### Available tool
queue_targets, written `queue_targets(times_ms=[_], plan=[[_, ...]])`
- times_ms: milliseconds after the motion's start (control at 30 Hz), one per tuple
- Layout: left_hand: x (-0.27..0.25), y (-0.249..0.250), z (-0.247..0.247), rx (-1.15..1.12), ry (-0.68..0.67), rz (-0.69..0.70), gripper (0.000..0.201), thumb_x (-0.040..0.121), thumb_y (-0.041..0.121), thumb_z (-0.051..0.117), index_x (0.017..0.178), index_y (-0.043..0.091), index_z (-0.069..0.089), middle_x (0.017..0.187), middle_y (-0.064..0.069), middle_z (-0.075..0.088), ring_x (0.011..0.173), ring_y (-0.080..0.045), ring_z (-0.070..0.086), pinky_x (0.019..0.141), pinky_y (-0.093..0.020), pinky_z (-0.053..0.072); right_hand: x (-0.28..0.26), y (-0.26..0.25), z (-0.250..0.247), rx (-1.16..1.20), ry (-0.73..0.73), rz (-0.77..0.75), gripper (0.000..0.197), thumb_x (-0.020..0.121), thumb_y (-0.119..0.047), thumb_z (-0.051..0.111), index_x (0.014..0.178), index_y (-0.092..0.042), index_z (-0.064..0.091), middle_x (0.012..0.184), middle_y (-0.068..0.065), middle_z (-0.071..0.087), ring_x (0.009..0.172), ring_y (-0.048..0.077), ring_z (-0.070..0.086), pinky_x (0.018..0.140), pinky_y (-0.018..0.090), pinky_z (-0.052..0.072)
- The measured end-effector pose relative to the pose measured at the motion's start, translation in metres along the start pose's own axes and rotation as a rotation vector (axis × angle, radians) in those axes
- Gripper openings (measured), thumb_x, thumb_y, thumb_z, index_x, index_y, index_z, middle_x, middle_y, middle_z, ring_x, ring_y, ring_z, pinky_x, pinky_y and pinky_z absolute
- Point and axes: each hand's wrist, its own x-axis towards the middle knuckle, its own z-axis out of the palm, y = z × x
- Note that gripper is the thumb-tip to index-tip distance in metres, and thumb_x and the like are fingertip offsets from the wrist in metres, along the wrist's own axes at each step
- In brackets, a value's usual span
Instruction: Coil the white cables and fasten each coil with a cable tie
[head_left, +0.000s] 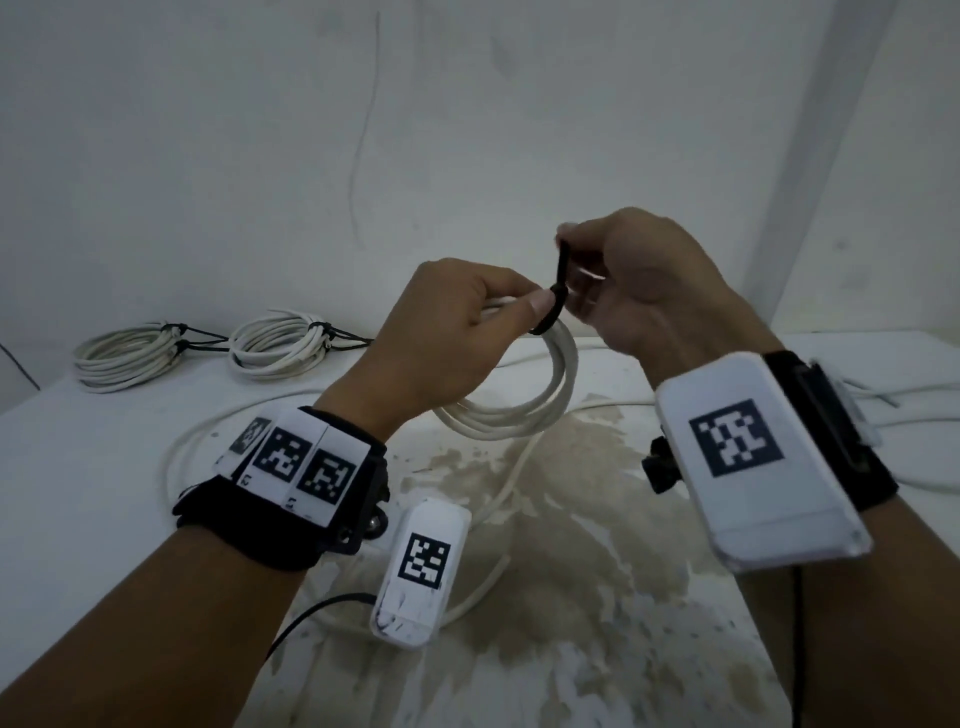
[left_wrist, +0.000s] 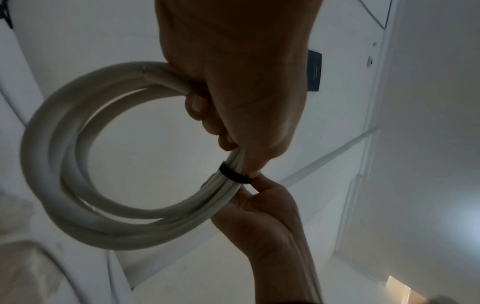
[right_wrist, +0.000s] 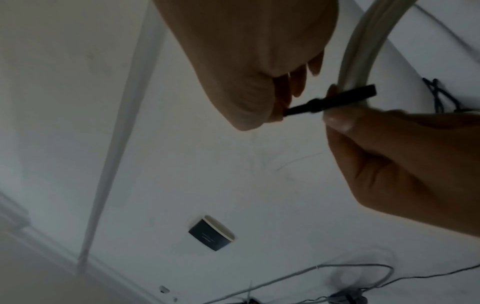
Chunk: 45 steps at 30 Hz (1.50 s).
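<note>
My left hand grips a coil of white cable above the table, fingers curled round its upper strands. A black cable tie is looped round the strands beside my left thumb. My right hand pinches the tie's tail, which stands up from the loop. In the left wrist view the tie bands the coil between the left fingers and the right hand. The right wrist view has the tie stretched between both hands, in front of the coil.
Two tied white coils lie at the back left of the white table. A loose white cable trails across the table's stained middle below the hands. More cable lies at the right edge.
</note>
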Motion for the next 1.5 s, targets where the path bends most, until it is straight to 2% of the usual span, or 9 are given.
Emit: queue_targets(times_ms=[100, 233, 433, 633, 767, 967, 1200, 1367, 1500], plan=[[0.001, 0.001, 0.006, -0.077, 0.045, -0.044, 0.025, 0.098, 0.026, 0.060, 0.082, 0.016, 0.078, 0.049, 0.015, 0.055, 0.049, 0.003, 0.048, 0.057, -0.012, 0.034, -0.003, 0.000, 0.000, -0.019, -0.025, -0.070, 0.011, 0.095, -0.013, 0.063, 0.088, -0.006, 0.066, 0.079, 0.004, 0.065, 0.071, 0.018, 0.065, 0.065, 0.032, 0.056], [0.006, -0.001, 0.000, -0.320, 0.143, -0.288, 0.035, 0.100, 0.029, 0.057, 0.080, 0.004, 0.071, 0.045, 0.012, 0.041, 0.040, -0.005, 0.032, 0.044, -0.021, 0.027, -0.010, 0.002, 0.006, -0.319, -0.186, -0.327, 0.027, 0.095, -0.024, 0.065, 0.074, -0.008, 0.070, 0.067, 0.004, 0.069, 0.066, 0.023, 0.070, 0.066, 0.034, 0.057], [0.005, 0.004, 0.003, -0.456, 0.101, -0.404, 0.044, 0.101, 0.029, 0.056, 0.085, -0.011, 0.065, 0.045, 0.010, 0.033, 0.040, -0.011, 0.022, 0.043, -0.023, 0.019, 0.000, 0.004, 0.007, -0.812, 0.073, -0.772, 0.029, 0.095, -0.036, 0.062, 0.077, -0.015, 0.072, 0.066, -0.009, 0.066, 0.070, 0.014, 0.067, 0.076, 0.035, 0.053], [0.003, 0.006, 0.009, -0.236, 0.094, -0.266, 0.044, 0.098, 0.035, 0.057, 0.057, 0.031, 0.069, 0.054, -0.007, 0.039, 0.043, -0.011, 0.031, 0.045, -0.025, 0.028, 0.010, 0.015, 0.005, -0.714, 0.150, -0.571, 0.036, 0.095, -0.035, 0.061, 0.073, -0.008, 0.070, 0.069, 0.004, 0.070, 0.070, 0.021, 0.068, 0.078, 0.043, 0.056], [0.005, 0.001, 0.009, -0.351, 0.168, -0.502, 0.045, 0.097, 0.035, 0.060, 0.066, 0.003, 0.057, 0.052, -0.003, 0.035, 0.042, -0.013, 0.025, 0.043, -0.023, 0.023, 0.004, 0.018, 0.004, -0.593, -0.031, -0.521, 0.034, 0.092, -0.032, 0.067, 0.075, -0.003, 0.074, 0.067, 0.006, 0.071, 0.065, 0.015, 0.068, 0.075, 0.038, 0.057], [0.007, 0.001, 0.008, -0.501, 0.200, -0.608, 0.036, 0.098, 0.031, 0.060, 0.073, 0.005, 0.059, 0.043, 0.009, 0.034, 0.040, -0.012, 0.021, 0.041, -0.021, 0.018, 0.004, 0.016, 0.013, -0.920, -0.036, -0.688, 0.023, 0.096, -0.024, 0.061, 0.076, -0.013, 0.058, 0.070, -0.008, 0.058, 0.066, 0.010, 0.054, 0.061, 0.021, 0.041], [0.005, 0.003, 0.013, -0.534, 0.233, -0.620, 0.029, 0.097, 0.030, 0.060, 0.079, 0.008, 0.059, 0.055, 0.001, 0.034, 0.044, -0.013, 0.021, 0.044, -0.023, 0.017, 0.001, 0.014, 0.013, -1.110, -0.011, -0.698, 0.022, 0.097, -0.024, 0.058, 0.078, -0.015, 0.056, 0.074, -0.005, 0.056, 0.074, 0.017, 0.053, 0.066, 0.028, 0.036], [0.005, 0.008, 0.010, -0.311, 0.212, -0.348, 0.023, 0.098, 0.030, 0.059, 0.078, 0.023, 0.068, 0.044, 0.021, 0.051, 0.039, 0.001, 0.043, 0.050, -0.024, 0.029, -0.005, 0.006, 0.004, -0.507, -0.069, -0.277, 0.024, 0.095, -0.011, 0.062, 0.075, 0.002, 0.061, 0.075, 0.013, 0.068, 0.066, 0.026, 0.069, 0.064, 0.035, 0.062], [0.002, 0.005, 0.012, -0.209, 0.192, -0.247, 0.025, 0.097, 0.032, 0.060, 0.074, 0.026, 0.068, 0.051, 0.010, 0.057, 0.047, -0.004, 0.042, 0.052, -0.024, 0.036, -0.010, 0.009, 0.005, -0.310, -0.081, -0.070, 0.015, 0.094, -0.005, 0.061, 0.091, 0.010, 0.065, 0.080, 0.022, 0.068, 0.059, 0.024, 0.068, 0.054, 0.032, 0.061]])
